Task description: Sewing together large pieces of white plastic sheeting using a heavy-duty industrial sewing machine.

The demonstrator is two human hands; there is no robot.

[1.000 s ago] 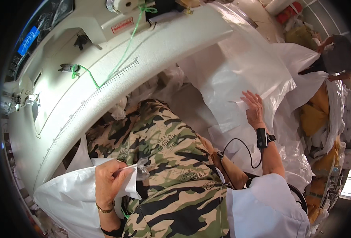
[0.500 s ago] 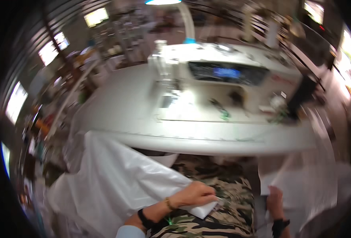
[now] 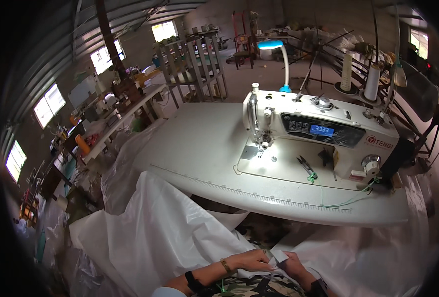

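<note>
Low in the view, my left hand (image 3: 253, 260) is closed on the edge of a large white plastic sheet (image 3: 160, 232), which spreads out to the left in folds. Just beside it, my right hand (image 3: 293, 265) grips a folded white edge, part of the sheeting (image 3: 348, 252) that lies to the right. The fingertips almost meet above my lap in camouflage cloth (image 3: 266, 284). Whether both edges belong to one sheet cannot be told. Ahead stands a white sewing machine (image 3: 299, 111), its needle area lit, on a pale table (image 3: 194, 143) with a ruler strip along the front.
Black thread snips (image 3: 307, 169) and green thread (image 3: 346, 202) lie on the table. A blue-topped lamp (image 3: 271, 45) and thread cones (image 3: 372, 84) rise behind the machine. A metal frame (image 3: 194, 64) stands farther back; a cluttered bench (image 3: 125, 119) runs along the left.
My right hand has come left to beside my left hand, bringing the right-hand sheeting with it. The view has shifted, so the machine sits lower and farther right; blur has gone.
</note>
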